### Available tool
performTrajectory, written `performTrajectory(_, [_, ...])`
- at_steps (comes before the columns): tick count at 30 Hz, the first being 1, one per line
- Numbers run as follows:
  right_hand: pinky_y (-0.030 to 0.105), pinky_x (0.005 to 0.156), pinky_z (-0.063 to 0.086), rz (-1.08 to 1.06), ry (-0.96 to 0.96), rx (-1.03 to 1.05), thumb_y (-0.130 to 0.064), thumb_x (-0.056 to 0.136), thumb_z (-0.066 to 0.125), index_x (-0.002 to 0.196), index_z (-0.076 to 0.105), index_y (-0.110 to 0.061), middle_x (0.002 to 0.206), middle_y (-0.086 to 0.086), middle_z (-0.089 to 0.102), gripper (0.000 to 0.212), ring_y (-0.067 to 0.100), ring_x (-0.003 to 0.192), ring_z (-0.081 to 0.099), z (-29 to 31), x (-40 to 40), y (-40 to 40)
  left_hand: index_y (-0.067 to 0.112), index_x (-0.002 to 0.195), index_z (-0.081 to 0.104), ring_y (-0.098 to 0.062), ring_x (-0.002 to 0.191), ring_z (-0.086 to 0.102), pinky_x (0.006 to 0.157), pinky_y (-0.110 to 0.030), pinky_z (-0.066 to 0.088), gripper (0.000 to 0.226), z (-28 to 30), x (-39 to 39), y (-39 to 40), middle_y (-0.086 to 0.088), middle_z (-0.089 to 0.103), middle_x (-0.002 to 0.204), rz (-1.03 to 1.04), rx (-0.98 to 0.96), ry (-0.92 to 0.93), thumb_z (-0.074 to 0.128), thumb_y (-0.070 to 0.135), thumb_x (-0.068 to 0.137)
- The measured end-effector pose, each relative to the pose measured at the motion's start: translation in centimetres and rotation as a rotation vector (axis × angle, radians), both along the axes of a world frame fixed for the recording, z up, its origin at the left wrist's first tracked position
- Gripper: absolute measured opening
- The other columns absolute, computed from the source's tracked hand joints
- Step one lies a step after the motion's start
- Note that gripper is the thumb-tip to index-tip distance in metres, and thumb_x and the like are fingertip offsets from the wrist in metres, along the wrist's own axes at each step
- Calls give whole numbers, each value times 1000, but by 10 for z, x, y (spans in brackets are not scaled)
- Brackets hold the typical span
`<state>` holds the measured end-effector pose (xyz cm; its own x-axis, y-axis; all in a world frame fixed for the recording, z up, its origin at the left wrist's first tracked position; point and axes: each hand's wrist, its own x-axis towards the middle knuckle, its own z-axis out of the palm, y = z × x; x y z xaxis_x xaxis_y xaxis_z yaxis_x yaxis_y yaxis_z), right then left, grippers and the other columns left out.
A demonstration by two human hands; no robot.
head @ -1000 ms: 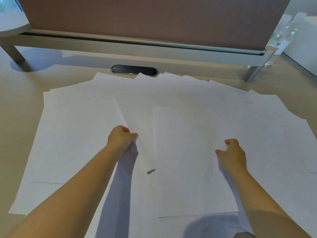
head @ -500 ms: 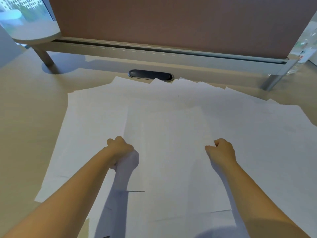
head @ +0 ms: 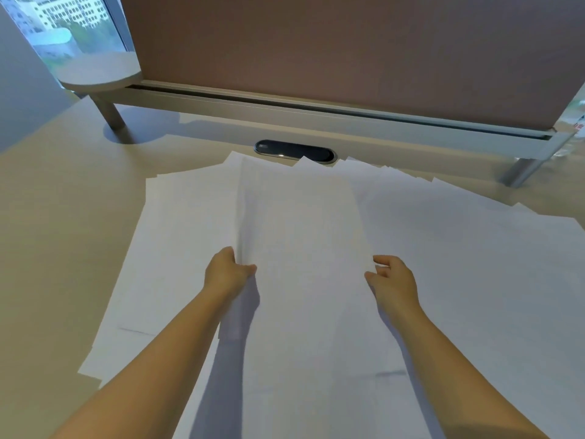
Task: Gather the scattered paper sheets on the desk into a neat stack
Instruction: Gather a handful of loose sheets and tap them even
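Gathering barely begun: left hand [head: 226, 274] pinches one edge and right hand [head: 391, 280] curls at the other of a centre bundle [head: 304, 248], loose paper sheets [head: 474, 264] fanned across the desk [head: 63, 217] unstacked.

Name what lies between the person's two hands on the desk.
In the head view, a bunch of white paper sheets spans the gap, gripped by the left hand and right hand.

An office workstation is shown: a pale desk [head: 63, 217] backed by a brown fabric partition [head: 316, 42], an oval cable grommet [head: 294, 150], and a window [head: 63, 26] onto buildings.
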<state>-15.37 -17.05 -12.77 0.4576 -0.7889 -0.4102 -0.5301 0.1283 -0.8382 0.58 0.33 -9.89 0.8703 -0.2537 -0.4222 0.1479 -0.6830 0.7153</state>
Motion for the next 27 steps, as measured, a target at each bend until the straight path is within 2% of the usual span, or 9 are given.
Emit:
performTrajectory(3, [43,106,39,9,6,-62,-14,91,50,135,41,-19,131,-1,50,45,23,126,46,0,10,0,3,105,48,-28,89,52,74,-34,43,21,-5,24,-1,-16,58,109,20,-11,-53,56,10,88])
performTrajectory(6, [41,117,20,126,270,-305,-25,95,45,146,21,-12,155,8,20,58,24,143,20,1,15,-6,4,130,40,-30,112,52,88,-37,43,48,-11,43,-3,-14,53,128,-4,48,-155,58,21,89])
performTrajectory(8, [41,119,5,217,531,-408,-38,96,37,149,6,-12,158,10,2,66,25,146,1,3,20,-11,9,142,28,-34,135,33,107,-44,30,65,-17,54,1,-14,40,144,-82,302,-266,53,39,90])
performTrajectory(10, [45,117,-5,271,658,-399,-48,96,28,148,-5,-13,157,9,-9,71,24,146,-9,0,24,-14,18,149,9,-36,144,6,115,-51,10,75,-22,62,9,-10,14,156,-170,472,-212,40,53,91])
performTrajectory(13, [45,116,-12,342,655,-346,-53,95,21,147,-12,-15,157,4,-13,73,19,146,-12,-4,32,-12,24,148,-9,-37,144,-10,115,-53,-1,77,-30,64,15,-6,-7,158,-329,554,-164,27,60,90])
performTrajectory(17, [42,116,-15,432,559,-323,-52,95,22,147,-12,-18,157,-1,-12,71,14,145,-12,-6,45,1,26,147,-13,-37,144,-12,116,-50,-1,80,-26,61,3,-4,-12,158,-425,508,-127,26,63,89])
performTrajectory(22, [39,118,-11,468,409,-358,-49,94,35,148,10,-24,157,1,11,65,16,146,2,-4,46,9,20,149,-3,-33,144,14,114,-46,20,85,-17,58,-5,-8,11,158,-386,220,-144,45,53,88])
performTrajectory(24, [41,119,-3,363,440,-451,-45,93,42,147,19,-19,155,4,22,64,19,145,13,-1,43,3,15,149,8,-33,139,27,109,-46,28,81,-15,63,3,-11,25,153,-252,298,-230,48,50,88])
performTrajectory(27, [47,118,0,169,635,-416,-52,89,45,148,11,-16,157,10,8,77,27,146,4,2,37,-8,17,148,12,-35,141,19,109,-51,23,81,-20,70,23,-12,21,153,-142,523,-215,47,57,86])
